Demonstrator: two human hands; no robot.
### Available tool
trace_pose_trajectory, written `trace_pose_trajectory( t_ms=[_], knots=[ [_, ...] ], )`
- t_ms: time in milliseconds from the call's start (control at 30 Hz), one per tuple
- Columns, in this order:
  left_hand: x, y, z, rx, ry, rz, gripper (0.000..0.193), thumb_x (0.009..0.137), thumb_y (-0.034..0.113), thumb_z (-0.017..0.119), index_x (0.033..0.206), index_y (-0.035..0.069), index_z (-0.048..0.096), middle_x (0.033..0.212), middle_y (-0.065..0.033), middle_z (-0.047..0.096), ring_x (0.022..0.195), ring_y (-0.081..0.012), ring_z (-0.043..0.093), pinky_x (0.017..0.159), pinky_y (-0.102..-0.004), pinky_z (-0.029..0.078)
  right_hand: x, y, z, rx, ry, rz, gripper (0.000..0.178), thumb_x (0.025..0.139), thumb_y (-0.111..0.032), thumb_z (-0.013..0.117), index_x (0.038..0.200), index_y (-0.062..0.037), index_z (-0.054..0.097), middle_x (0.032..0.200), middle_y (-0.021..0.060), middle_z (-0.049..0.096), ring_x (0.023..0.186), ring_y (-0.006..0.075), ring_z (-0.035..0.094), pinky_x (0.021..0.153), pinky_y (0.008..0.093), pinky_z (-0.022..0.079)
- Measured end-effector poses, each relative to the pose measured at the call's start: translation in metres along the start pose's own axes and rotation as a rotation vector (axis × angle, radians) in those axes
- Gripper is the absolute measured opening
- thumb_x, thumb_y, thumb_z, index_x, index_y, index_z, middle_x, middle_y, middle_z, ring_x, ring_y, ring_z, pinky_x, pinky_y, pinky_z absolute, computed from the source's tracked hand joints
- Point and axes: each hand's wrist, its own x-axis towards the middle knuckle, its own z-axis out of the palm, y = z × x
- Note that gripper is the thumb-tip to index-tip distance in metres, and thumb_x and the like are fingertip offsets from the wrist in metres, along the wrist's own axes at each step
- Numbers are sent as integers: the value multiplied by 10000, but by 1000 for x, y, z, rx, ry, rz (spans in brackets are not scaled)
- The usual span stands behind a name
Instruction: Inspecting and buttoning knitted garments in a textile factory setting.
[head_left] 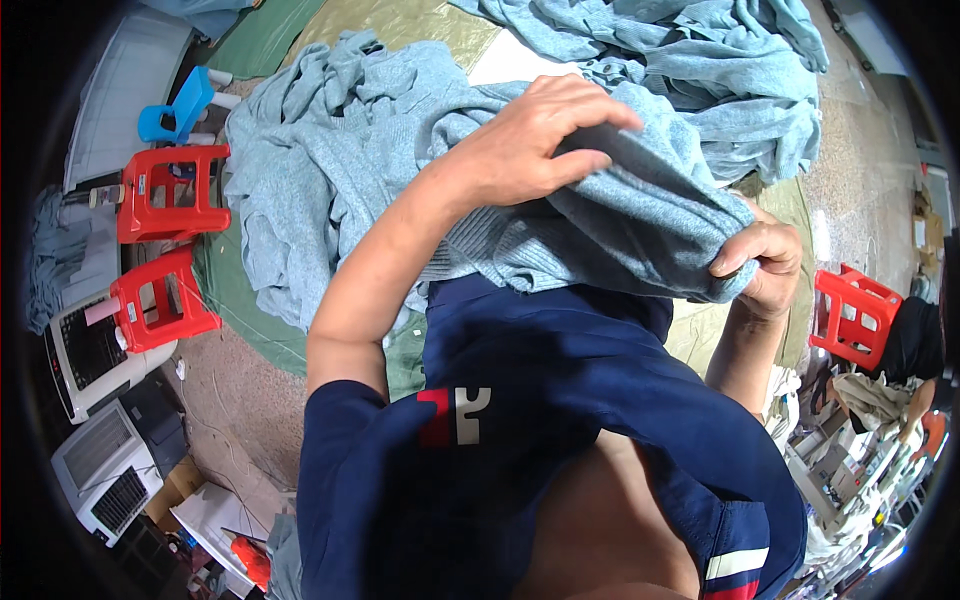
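A grey-blue knitted sweater lies over my lap, with a ribbed band along its lower side. At its right end my right hand is closed on the folded edge, thumb on top. My left hand is over the sweater's upper left part, thumb and fingers spread apart. A dark fold of the knit opens between the two hands. Which part of the sweater the right hand holds, I cannot tell.
Heaped grey-blue knitwear lies on the left, and another pile at the far right, over green sheeting. Red stools and a blue one stand left; another red stool is right. White appliances stand lower left.
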Motion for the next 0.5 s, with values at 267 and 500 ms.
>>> trace_pose_trajectory(
  t_ms=[267, 500],
  knots=[
    [-19, -86, -19, -163, -202, -510, 218, 805, 220, 738, 946, 60, 697, 830, -23, 647, 861, -163, 587, 800, -307, 463, -24, 7, -16, 208, 243, 9, 224, 756, -198, 776, 807, 6, 700, 923, 156, 676, 860, 241, 647, 818, 343, 481],
    [-40, -121, -24, -31, -125, -543, 213, 844, 265, 709, 981, 104, 690, 932, -33, 629, 909, -157, 562, 851, -307, 441, -20, 36, -43, 406, 290, -57, 253, 857, -168, 671, 1002, 31, 612, 929, 103, 641, 845, 174, 630, 800, 280, 500]
  ],
)
